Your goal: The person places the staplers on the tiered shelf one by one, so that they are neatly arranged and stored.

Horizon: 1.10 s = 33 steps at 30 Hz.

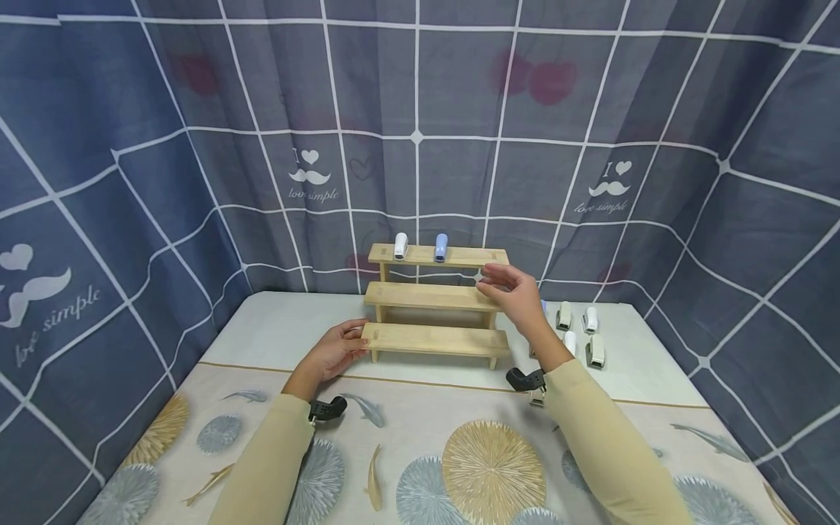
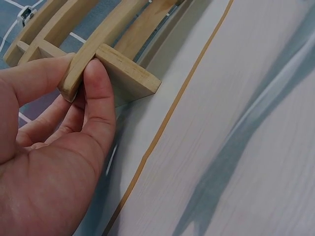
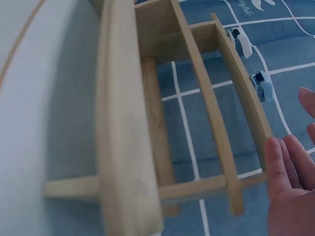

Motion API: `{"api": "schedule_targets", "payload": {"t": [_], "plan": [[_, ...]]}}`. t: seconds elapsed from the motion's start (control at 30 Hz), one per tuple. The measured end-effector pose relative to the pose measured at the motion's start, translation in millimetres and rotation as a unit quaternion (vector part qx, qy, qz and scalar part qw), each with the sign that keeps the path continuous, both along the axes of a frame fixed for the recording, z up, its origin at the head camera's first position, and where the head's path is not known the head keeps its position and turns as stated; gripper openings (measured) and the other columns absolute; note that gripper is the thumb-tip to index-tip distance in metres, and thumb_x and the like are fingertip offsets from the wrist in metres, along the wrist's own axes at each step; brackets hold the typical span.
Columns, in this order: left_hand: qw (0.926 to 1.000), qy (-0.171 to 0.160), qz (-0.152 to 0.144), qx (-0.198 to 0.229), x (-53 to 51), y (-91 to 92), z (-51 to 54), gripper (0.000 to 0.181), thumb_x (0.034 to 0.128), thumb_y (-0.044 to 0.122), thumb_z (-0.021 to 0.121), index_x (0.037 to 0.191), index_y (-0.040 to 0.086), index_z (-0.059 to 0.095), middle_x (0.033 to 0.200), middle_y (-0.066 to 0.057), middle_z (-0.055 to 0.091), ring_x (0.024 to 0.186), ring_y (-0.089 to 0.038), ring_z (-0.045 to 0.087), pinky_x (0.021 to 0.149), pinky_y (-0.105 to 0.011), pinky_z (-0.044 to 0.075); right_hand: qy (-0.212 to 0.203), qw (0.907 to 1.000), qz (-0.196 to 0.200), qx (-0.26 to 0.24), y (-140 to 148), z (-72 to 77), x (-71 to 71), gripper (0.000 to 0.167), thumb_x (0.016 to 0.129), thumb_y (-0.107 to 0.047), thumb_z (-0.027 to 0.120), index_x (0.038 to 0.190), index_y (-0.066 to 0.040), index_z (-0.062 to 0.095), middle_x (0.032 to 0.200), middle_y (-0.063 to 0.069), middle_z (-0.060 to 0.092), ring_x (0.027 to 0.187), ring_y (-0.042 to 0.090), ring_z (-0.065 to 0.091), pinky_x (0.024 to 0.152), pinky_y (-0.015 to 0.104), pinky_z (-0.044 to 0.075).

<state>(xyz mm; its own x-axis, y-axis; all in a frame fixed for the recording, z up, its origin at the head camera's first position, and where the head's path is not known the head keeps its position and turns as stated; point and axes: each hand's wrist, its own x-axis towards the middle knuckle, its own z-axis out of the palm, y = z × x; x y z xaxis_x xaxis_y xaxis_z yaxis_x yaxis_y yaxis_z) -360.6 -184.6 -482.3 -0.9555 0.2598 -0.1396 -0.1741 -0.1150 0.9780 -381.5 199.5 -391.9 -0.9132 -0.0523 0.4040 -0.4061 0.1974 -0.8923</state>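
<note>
A three-tier wooden shelf (image 1: 436,339) stands at the table's back. My left hand (image 1: 336,351) pinches the left end of the lowest tier; in the left wrist view, the thumb and forefinger of that hand (image 2: 59,142) grip the wooden end (image 2: 81,66). My right hand (image 1: 518,297) is beside the right end of the upper tiers. Its fingers are fairly straight in the right wrist view, with fingertips against or very near the top tier (image 3: 241,83); contact is unclear. A white stapler (image 1: 401,246) and a blue stapler (image 1: 441,248) sit on the top tier.
Several small staplers, among them a beige one (image 1: 596,351) and a white one (image 1: 590,319), stand right of the shelf, some partly behind the right arm. A dark checked curtain (image 1: 459,175) hangs behind. A patterned cloth (image 1: 394,437) covers the table's front.
</note>
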Motion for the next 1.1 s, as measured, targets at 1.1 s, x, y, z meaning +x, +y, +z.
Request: {"api": "schedule_targets", "payload": {"t": [1.1], "plan": [[1.0000,0.000,-0.001,-0.003,0.6,1.2,1.2,0.067,0.0964,-0.010,0.058,0.157,-0.004,0.030,0.116,-0.003,0.061,0.093,-0.010,0.066,0.079,-0.020,0.059,-0.128,0.9872,-0.069,0.065,80,-70.5,106.1,0.055,0.089,-0.025,0.082,0.135,-0.001,0.063,0.138,0.019,0.063,0.120,0.014,0.063,0.091,0.009,0.052]]}}
